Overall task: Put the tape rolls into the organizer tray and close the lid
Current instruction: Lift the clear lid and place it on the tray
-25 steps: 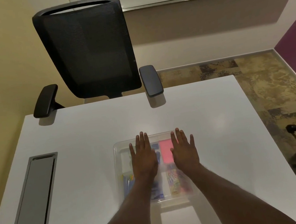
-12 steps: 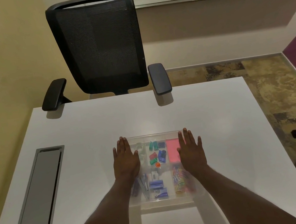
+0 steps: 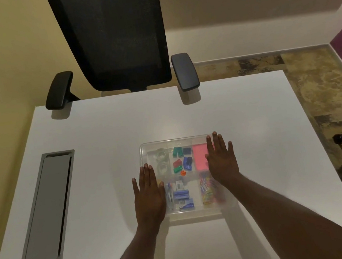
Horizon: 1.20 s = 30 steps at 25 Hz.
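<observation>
Tape rolls point(image 3: 161, 160), clear and light, sit in the upper-left compartment of the organizer tray point(image 3: 209, 211) at frame centre; my left hand point(image 3: 150, 195) and right hand point(image 3: 222, 160) lie flat, fingers spread, on its thin, likely flexible lid point(image 3: 176, 142), best pressed along the edges.

No legible text, labels, brand marks, numbers or signs anywhere in view. Blue packets point(image 3: 182, 195) in the near middle compartment of the organizer tray point(image 3: 209, 210): pale patches on the faces, too small and blurred to read as print.
</observation>
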### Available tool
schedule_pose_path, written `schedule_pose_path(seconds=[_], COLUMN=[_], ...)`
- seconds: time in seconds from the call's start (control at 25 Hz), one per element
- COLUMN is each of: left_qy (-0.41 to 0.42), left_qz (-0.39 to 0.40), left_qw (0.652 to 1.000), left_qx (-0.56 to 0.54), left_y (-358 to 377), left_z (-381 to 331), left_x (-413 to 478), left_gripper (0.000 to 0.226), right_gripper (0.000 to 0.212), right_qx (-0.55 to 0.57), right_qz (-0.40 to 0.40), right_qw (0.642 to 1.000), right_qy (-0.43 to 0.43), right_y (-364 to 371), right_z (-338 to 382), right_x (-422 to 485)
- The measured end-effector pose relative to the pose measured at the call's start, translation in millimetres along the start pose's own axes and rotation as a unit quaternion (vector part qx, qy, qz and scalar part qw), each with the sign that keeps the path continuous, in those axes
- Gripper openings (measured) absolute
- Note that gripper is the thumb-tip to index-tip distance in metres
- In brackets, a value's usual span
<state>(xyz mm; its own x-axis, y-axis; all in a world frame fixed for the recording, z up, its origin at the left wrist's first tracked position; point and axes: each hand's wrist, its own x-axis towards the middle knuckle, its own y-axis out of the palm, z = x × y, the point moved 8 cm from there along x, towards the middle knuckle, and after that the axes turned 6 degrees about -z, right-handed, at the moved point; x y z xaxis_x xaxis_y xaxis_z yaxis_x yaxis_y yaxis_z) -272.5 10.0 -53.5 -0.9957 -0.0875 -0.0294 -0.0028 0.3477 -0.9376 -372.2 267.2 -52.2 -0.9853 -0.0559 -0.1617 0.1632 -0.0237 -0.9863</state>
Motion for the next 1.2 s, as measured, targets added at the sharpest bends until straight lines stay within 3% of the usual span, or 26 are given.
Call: schedule_pose_path(seconds=[0.44, 0.76, 1.2], left_qy=[-0.021, -0.026, -0.025], left_qz=[0.011, 0.005, 0.003], left_qw=[1.0, 0.999, 1.0], left_qx=[0.017, 0.02, 0.018], left_y=[5.9, 4.6, 7.8], left_z=[0.9, 0.9, 2.0], left_x=[-7.8, -8.0, -7.7], left_gripper=[0.069, 0.069, 0.07], right_gripper=[0.062, 0.065, 0.06], right_qx=[0.016, 0.159, 0.21], right_qz=[-0.034, -0.115, -0.142], right_qw=[0.999, 0.981, 0.967], right_qy=[-0.007, -0.002, 0.016], right_y=[-1.8, 6.5, 12.7], right_z=[1.2, 6.6, -1.0], right_x=[-10.2, -96.8, -104.3])
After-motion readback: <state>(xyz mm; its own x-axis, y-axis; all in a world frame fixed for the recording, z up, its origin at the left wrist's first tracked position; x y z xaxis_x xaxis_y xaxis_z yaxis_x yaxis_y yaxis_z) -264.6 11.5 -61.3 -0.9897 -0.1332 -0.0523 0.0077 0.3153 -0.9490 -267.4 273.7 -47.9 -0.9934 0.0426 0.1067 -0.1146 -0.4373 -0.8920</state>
